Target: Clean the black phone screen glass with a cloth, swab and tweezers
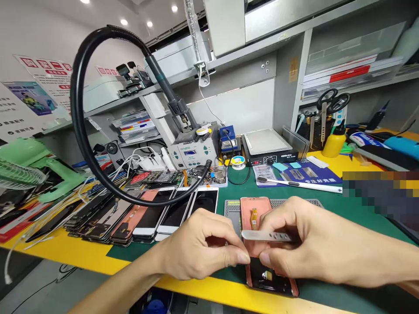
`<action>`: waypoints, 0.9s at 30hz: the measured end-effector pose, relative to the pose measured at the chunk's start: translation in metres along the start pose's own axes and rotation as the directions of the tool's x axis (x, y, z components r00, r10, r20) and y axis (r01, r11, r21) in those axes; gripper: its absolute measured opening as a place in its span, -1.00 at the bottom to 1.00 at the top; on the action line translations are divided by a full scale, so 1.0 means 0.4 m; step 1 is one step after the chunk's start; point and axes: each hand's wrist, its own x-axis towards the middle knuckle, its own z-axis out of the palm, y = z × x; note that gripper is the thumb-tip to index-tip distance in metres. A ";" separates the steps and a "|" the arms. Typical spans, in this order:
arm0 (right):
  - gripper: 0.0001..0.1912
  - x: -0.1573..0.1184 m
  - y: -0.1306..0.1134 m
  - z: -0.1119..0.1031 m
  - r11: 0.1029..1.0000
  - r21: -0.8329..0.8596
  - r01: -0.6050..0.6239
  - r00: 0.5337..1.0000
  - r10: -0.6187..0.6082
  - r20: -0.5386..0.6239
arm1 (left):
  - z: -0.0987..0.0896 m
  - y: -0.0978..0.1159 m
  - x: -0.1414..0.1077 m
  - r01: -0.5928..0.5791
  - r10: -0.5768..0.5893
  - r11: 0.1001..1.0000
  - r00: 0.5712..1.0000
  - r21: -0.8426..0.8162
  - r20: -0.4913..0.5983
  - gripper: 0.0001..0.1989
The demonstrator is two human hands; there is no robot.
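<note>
A phone screen assembly with a pink back (258, 204) and a black lower part lies on a grey perforated pad and green mat, below both hands. A gold flex cable (254, 219) shows on its upper half. My left hand (209, 246) is closed, thumb and forefinger pinched at the left edge of the assembly; whatever is between them is too small to name. My right hand (304, 244) is closed around a flat metal tool (266, 236) with holes, which points left over the assembly. Its thumb and fingertips reach down at the assembly's middle.
Phones and screens (147, 220) lie in rows at the left. A black hose (77, 109) loops above them from a soldering station (191, 152). Behind the hands are a white brush (304, 186), a heating plate (270, 144) and a solder spool (238, 162).
</note>
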 end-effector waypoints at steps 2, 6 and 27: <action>-0.86 0.000 0.003 0.003 1.000 -0.012 -0.021 1.000 0.021 -0.008 | -0.004 -0.019 0.017 0.028 -0.023 0.997 0.998 -0.073 0.062 -0.83; -0.86 0.003 0.007 0.004 0.997 0.031 -0.072 0.997 0.073 -0.004 | -0.001 -0.046 0.033 0.047 -0.026 0.988 0.990 -0.150 0.135 -0.83; -0.88 0.002 0.015 0.020 0.984 -0.123 -0.129 0.992 0.129 -0.015 | 0.009 -0.068 0.052 0.154 -0.059 0.939 0.953 -0.307 0.298 -0.83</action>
